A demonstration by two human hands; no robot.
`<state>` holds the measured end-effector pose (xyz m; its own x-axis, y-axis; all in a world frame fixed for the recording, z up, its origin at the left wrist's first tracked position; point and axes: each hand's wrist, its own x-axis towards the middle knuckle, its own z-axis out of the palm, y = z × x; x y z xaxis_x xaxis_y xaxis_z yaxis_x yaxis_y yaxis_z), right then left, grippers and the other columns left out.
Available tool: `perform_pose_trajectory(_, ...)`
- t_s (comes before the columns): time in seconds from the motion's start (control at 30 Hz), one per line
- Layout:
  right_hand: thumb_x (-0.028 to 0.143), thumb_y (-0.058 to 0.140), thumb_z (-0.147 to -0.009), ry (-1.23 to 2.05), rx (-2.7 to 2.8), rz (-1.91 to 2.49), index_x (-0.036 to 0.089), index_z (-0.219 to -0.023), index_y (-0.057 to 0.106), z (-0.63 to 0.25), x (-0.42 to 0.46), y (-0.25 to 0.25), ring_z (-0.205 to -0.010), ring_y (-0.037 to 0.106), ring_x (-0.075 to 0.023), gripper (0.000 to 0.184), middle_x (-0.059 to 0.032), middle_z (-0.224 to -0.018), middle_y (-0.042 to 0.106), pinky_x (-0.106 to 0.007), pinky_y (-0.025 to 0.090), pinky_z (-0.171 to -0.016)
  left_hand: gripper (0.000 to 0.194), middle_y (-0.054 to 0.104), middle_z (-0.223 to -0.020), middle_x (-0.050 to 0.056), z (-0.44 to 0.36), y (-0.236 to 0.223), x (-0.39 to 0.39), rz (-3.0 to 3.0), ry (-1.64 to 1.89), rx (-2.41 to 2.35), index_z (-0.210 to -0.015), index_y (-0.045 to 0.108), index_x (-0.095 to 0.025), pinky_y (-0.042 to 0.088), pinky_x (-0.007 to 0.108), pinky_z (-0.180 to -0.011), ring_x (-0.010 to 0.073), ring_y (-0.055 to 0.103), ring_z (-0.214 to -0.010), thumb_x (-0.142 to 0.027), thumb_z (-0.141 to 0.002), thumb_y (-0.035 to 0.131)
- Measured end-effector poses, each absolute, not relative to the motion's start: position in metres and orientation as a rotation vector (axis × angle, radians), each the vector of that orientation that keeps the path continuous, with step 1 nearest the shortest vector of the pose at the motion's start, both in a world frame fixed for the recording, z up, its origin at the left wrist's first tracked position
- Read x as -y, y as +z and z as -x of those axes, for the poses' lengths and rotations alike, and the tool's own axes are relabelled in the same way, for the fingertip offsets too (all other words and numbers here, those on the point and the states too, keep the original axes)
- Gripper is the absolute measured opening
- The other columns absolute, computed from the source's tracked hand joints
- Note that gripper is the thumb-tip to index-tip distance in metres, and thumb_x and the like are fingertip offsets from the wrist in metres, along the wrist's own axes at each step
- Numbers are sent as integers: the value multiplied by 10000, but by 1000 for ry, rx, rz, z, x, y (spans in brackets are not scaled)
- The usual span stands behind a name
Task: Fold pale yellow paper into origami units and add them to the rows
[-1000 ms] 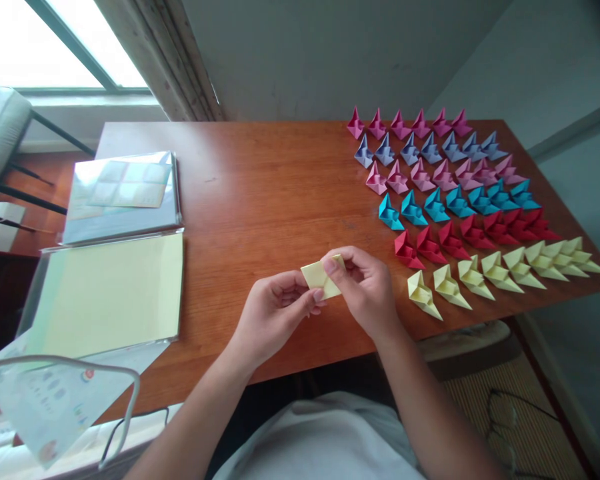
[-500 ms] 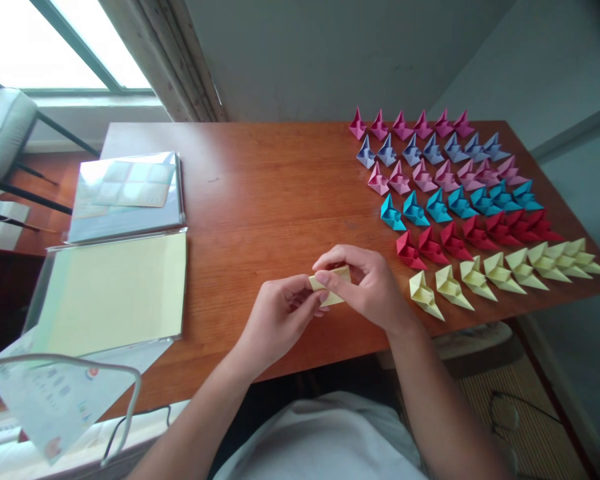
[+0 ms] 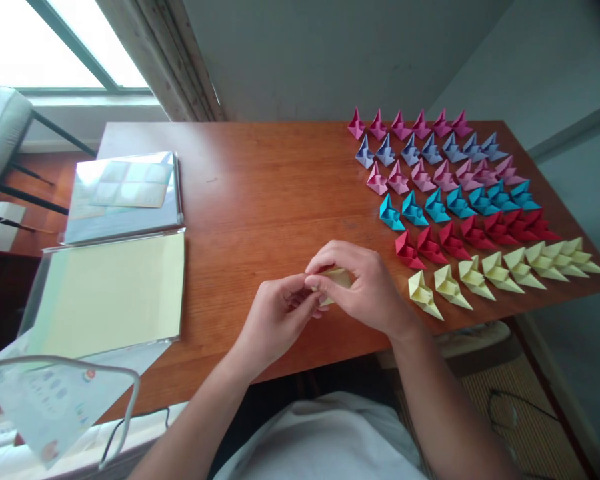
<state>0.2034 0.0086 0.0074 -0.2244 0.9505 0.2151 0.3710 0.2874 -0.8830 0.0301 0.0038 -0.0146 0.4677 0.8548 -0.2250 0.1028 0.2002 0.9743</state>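
Wooden table (image 3: 260, 180); stack of yellow sheets (image 3: 110, 290) at its left end, lots still unused; six colour rows of finished folded pieces (image 3: 460, 200) at its right end; near edge, left hand (image 3: 275, 317) and right hand (image 3: 365, 283) pinched together on a yellow paper (image 3: 336, 277), mid-fold, mostly hidden, not yet in the yellow row (image 3: 500, 270).

A reddish wooden desk (image 3: 270, 180) is seen. Rows of folded paper shapes (image 3: 460, 200), pink, lilac, blue, red and pale yellow, are laid out at 2 o'clock. Clear sleeves of paper (image 3: 113, 293) are placed at 9 o'clock.
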Motion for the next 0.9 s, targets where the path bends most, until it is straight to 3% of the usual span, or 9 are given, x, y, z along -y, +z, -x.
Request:
perform_pose_trajectory(0.1, 411, 662, -933, 916, 1436, 1284, 247, -1151, 638, -205, -5, 2, -1007, 652, -202, 273, -59, -1146, 696, -321, 523, -854, 214, 735, -710, 42, -30, -12, -4, -1171, 678, -1002, -779, 688, -150, 567, 247, -641, 169, 698, -658, -345, -858, 723)
perform_pose_trajectory(0.23, 538, 485, -1002, 934, 1221, 1398, 218, -963, 667, -205, 2, -8, -766, 632, -165, 370, -25, -832, 672, -275, 492, -675, 240, 725, -667, 35, -29, -5, -6, -1038, 721, -1044, -766, 715, -140, 538, 220, -588, 146, 668, -604, -368, -802, 781)
perform_pose_trajectory(0.37, 478, 628, -943, 1096, 1303, 1321, 215, -859, 664, -200, 5, -11, -697, 599, -143, 279, 7, -766, 651, -253, 470, -628, 251, 718, -649, 27, -28, -1, -8, -997, 742, -1032, -756, 726, -133, 524, 209, -590, 131, 648, -590, -366, -765, 818)
perform_pose_trajectory(0.63, 327, 610, -962, 877, 1500, 1340, 210, -760, 653, -196, 0, -3, -636, 541, -129, 238, 13, -693, 613, -266, 423, -600, 277, 696, -692, 20, -29, -2, -8, -1096, 678, -937, -761, 706, -137, 508, 199, -626, 127, 628, -649, -401, -825, 765)
perform_pose_trajectory(0.9, 419, 590, -971, 1044, 1389, 1333, 215, -875, 677, -198, 2, -5, -697, 620, -144, 241, -1, -783, 675, -257, 466, -613, 302, 692, -650, 28, -27, -6, -8, -1112, 734, -1018, -718, 720, -141, 491, 201, -595, 128, 617, -611, -409, -855, 734)
